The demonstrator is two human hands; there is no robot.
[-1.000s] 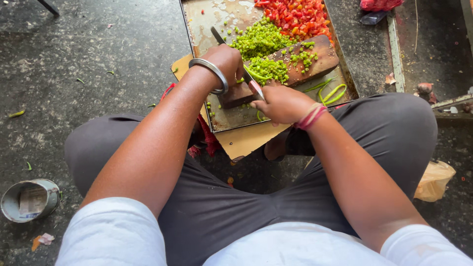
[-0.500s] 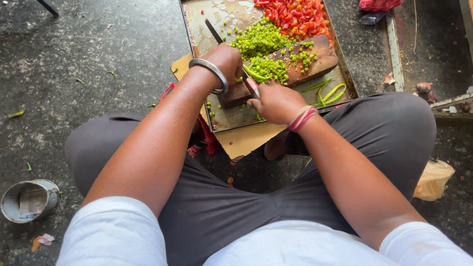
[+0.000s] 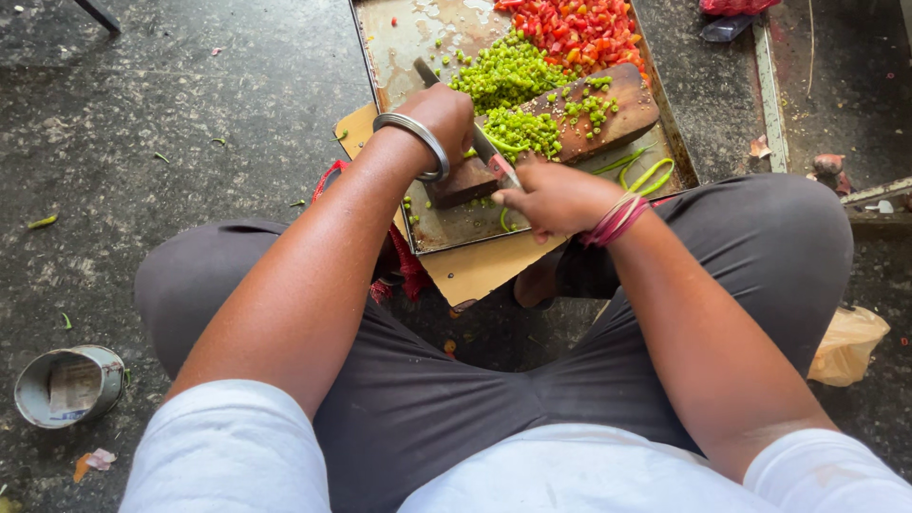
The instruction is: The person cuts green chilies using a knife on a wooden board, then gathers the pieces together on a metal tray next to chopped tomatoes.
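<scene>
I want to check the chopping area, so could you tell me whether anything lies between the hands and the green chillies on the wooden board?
Nothing visible does. The left hand rests on the wooden board by the chopped green chillies, the right hand holds the knife over them, and the red pieces lie beyond on the metal tray.

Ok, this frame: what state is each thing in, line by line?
Left hand: pressing on the knife blade's far end.
Right hand: gripping the knife handle.
Knife: down on the board.
Green chillies: partly chopped; whole ones beside the board.
Red pieces: chopped, piled.
Tin can: open, on its side.
</scene>
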